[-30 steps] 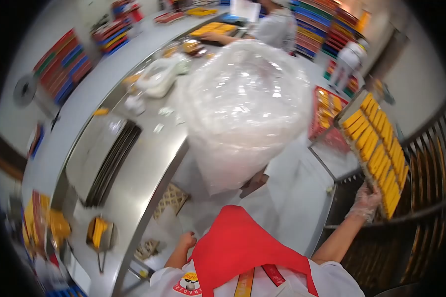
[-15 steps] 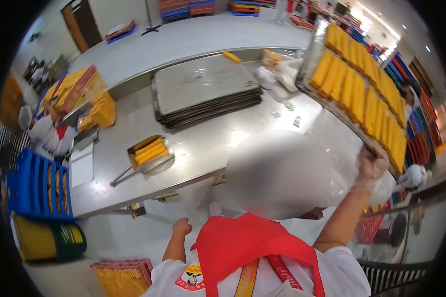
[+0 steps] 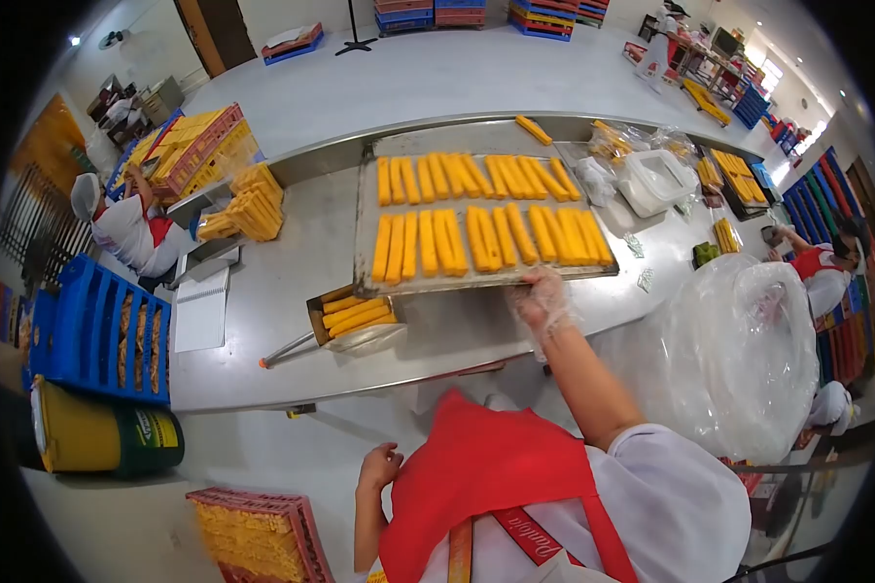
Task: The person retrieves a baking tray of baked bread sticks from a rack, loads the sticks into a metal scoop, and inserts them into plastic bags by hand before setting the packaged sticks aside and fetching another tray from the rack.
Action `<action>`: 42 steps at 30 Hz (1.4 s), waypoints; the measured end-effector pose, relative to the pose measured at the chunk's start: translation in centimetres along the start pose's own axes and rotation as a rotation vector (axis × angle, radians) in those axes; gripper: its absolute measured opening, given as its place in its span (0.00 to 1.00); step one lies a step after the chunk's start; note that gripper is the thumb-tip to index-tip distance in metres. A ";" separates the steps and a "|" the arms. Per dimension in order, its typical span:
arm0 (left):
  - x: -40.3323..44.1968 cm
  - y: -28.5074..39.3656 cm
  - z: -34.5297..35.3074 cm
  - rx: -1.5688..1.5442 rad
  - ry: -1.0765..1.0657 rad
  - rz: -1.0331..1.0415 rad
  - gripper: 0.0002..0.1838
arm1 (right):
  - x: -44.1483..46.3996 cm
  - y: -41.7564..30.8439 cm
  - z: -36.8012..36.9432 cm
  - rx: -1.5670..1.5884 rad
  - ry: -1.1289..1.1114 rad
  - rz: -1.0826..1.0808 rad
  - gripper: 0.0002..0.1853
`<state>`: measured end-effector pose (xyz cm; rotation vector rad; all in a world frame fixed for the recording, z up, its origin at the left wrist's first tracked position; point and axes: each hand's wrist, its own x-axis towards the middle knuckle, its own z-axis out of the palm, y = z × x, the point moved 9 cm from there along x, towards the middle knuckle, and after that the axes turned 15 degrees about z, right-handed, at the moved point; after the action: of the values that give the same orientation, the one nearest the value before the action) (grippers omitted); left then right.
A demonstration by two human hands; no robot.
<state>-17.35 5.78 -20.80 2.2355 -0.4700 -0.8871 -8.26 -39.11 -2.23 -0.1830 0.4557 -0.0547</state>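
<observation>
My right hand (image 3: pixel 542 299), in a clear plastic glove, grips the near edge of a metal tray (image 3: pixel 437 285). Two rows of yellow sticks (image 3: pixel 491 238) lie on the tray, which is over the steel table and hides most of the stacked trays there. Just below its near left corner, a metal scoop (image 3: pixel 313 325) holds several yellow sticks (image 3: pixel 358 318). My left hand (image 3: pixel 381 464) is bare, hangs beside the red apron and touches nothing; its fingers are curled, and whether anything is in them is hidden.
The steel table (image 3: pixel 253 364) bears a notebook (image 3: pixel 202 309), a white tub (image 3: pixel 656 183) and bagged sticks. A large clear plastic bag (image 3: pixel 729 360) stands at the right. Blue crates (image 3: pixel 102 330) are at the left. Co-workers (image 3: pixel 131 228) are at both sides.
The view has turned left toward the table. The loaded tray in my right hand has gone from tilted at the right side to nearly level over the table. My left hand still hangs low.
</observation>
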 end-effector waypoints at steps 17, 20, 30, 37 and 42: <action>7.4 23.4 -4.1 -0.342 0.107 0.335 0.24 | 3.1 -10.8 12.5 -1.375 0.138 0.120 0.18; 7.2 24.2 -5.0 -0.202 0.200 0.292 0.22 | 11.1 -25.0 14.7 -2.064 0.868 -0.684 0.15; -0.1 19.9 -4.3 -0.033 0.290 -0.128 0.23 | 22.4 -35.8 11.6 -2.330 0.941 -0.800 0.25; -4.7 16.9 -12.1 0.163 0.650 -0.201 0.23 | 11.6 -17.6 21.2 -2.457 0.615 -0.974 0.37; -1.8 22.1 -22.6 0.444 0.997 0.184 0.20 | 5.5 8.6 22.8 -2.644 -0.428 -0.984 0.26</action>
<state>-4.39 1.51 7.81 2.6160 -0.3863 0.5084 6.84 -27.40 13.91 -2.9394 -0.3518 -0.3424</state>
